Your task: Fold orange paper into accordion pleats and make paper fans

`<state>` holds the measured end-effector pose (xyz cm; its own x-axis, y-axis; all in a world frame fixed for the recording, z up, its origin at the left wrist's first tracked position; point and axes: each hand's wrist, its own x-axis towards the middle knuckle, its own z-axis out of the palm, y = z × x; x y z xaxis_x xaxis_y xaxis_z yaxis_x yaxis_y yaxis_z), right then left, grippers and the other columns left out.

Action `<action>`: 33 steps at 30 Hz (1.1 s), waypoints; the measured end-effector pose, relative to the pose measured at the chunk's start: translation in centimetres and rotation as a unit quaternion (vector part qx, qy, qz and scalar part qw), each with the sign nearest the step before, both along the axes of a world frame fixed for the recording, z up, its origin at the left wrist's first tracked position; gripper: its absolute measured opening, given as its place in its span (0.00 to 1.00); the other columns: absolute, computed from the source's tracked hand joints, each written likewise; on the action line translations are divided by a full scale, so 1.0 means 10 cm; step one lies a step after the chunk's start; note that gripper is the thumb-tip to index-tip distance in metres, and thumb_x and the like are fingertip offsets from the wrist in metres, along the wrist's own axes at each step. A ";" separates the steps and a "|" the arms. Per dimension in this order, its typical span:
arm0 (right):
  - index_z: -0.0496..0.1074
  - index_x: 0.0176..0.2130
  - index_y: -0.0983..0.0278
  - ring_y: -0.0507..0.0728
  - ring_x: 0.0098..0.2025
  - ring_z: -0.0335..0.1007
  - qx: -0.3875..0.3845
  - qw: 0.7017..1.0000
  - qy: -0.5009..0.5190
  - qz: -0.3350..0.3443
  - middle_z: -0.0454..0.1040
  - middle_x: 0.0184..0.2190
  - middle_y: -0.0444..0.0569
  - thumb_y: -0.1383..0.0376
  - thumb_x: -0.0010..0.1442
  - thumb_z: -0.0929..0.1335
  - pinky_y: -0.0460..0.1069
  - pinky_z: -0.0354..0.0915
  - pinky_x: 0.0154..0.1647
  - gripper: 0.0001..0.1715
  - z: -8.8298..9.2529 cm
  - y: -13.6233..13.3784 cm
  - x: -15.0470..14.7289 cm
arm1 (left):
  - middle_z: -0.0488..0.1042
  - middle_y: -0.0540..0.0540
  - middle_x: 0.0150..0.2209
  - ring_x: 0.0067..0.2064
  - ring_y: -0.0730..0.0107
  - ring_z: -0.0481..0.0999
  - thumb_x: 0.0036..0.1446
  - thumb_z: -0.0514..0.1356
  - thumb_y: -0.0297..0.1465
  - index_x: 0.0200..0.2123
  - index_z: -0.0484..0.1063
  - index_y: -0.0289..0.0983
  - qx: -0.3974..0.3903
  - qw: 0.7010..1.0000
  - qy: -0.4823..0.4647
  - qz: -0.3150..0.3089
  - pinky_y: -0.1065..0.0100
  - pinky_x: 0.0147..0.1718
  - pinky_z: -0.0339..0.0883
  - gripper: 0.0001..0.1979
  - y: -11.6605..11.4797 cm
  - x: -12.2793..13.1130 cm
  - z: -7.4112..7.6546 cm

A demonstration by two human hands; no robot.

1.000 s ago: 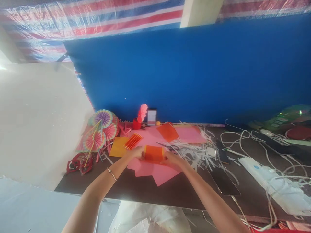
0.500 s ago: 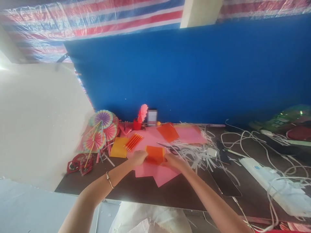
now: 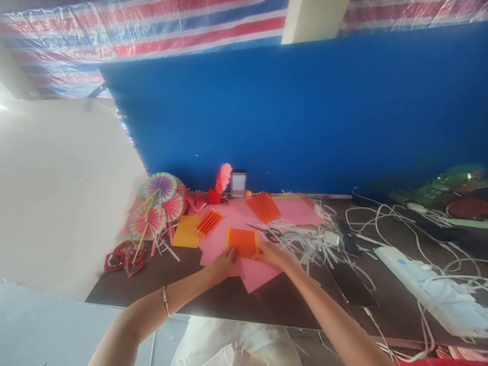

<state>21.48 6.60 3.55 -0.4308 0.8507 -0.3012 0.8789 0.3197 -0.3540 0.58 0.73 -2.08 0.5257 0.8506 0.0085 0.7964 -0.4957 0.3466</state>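
Tabletop (image 3: pixel 224 302): left hand (image 3: pixel 224 266), nearly flat, touches orange paper (image 3: pixel 244 241).

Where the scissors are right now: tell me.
In the head view, the scissors lie just right of centre, beyond the right hand and at the left edge of the white strips.

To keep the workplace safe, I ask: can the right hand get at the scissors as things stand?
Probably yes: the scissors lie just beyond the right hand, which touches an orange paper; nothing seems between, though white strips crowd close.
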 end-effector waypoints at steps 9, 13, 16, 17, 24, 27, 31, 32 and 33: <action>0.66 0.22 0.65 0.50 0.23 0.62 -0.001 1.000 0.021 -0.010 0.67 0.20 0.42 0.58 0.50 0.69 0.44 0.48 0.21 0.14 -0.01 -0.01 0.03 | 0.55 0.29 0.61 0.64 0.52 0.49 0.63 0.42 0.37 0.60 0.51 0.22 0.160 0.978 0.109 -0.072 0.54 0.59 0.49 0.28 -0.06 -0.09 -0.16; 0.68 0.24 0.64 0.51 0.24 0.65 0.014 0.999 0.026 -0.022 0.69 0.21 0.43 0.60 0.50 0.69 0.44 0.52 0.23 0.11 -0.02 0.00 0.10 | 0.53 0.31 0.62 0.64 0.51 0.48 0.62 0.43 0.40 0.61 0.49 0.26 0.153 0.983 0.088 -0.057 0.51 0.58 0.48 0.30 -0.11 -0.07 -0.13; 0.71 0.30 0.65 0.56 0.33 0.70 0.064 0.997 0.029 -0.040 0.73 0.29 0.49 0.61 0.54 0.67 0.47 0.60 0.32 0.09 -0.01 -0.10 0.07 | 0.51 0.30 0.62 0.64 0.49 0.49 0.62 0.44 0.39 0.61 0.49 0.27 0.142 0.987 0.064 -0.034 0.50 0.57 0.51 0.30 -0.15 -0.05 -0.09; 0.71 0.34 0.65 0.59 0.38 0.70 0.099 0.993 0.031 -0.048 0.74 0.34 0.53 0.61 0.56 0.65 0.50 0.62 0.37 0.10 -0.02 -0.17 0.02 | 0.51 0.29 0.62 0.64 0.48 0.49 0.62 0.45 0.40 0.62 0.48 0.27 0.138 0.988 0.056 -0.030 0.50 0.57 0.52 0.30 -0.17 -0.05 -0.09; 0.63 0.56 0.67 0.62 0.58 0.58 0.289 0.953 0.079 0.035 0.64 0.56 0.57 0.57 0.64 0.56 0.60 0.48 0.60 0.27 -0.38 -0.83 -0.54 | 0.45 0.29 0.64 0.65 0.45 0.41 0.55 0.52 0.35 0.63 0.44 0.28 0.089 0.995 0.010 -0.041 0.46 0.58 0.49 0.35 -0.16 -0.03 -0.16; 0.59 0.59 0.69 0.62 0.60 0.56 0.270 0.961 0.063 0.017 0.62 0.58 0.58 0.56 0.64 0.54 0.62 0.46 0.60 0.29 -0.48 -0.93 -0.53 | 0.44 0.28 0.64 0.65 0.45 0.39 0.54 0.53 0.35 0.62 0.45 0.28 0.087 0.996 -0.008 -0.033 0.44 0.58 0.48 0.35 -0.16 -0.05 -0.17; 0.58 0.60 0.69 0.62 0.60 0.55 0.242 0.969 0.045 -0.001 0.61 0.58 0.58 0.59 0.64 0.55 0.62 0.49 0.60 0.29 -0.49 -0.92 -0.30 | 0.45 0.27 0.63 0.65 0.44 0.39 0.57 0.51 0.40 0.62 0.46 0.27 0.092 0.995 -0.002 -0.032 0.45 0.59 0.47 0.35 -0.19 -0.08 -0.12; 0.57 0.60 0.69 0.62 0.60 0.55 0.237 0.971 0.042 -0.006 0.61 0.58 0.58 0.60 0.63 0.55 0.62 0.49 0.60 0.29 -0.49 -0.91 -0.23 | 0.45 0.27 0.63 0.65 0.45 0.39 0.58 0.50 0.41 0.62 0.45 0.26 0.093 0.995 0.003 -0.032 0.45 0.59 0.47 0.35 -0.19 -0.08 -0.10; 0.57 0.60 0.68 0.62 0.61 0.55 0.232 0.972 0.040 -0.010 0.61 0.58 0.58 0.60 0.63 0.55 0.62 0.49 0.60 0.28 -0.50 -0.92 -0.17 | 0.45 0.27 0.63 0.65 0.45 0.38 0.58 0.49 0.42 0.62 0.45 0.26 0.092 0.995 0.010 -0.033 0.46 0.59 0.47 0.35 -0.19 -0.09 -0.08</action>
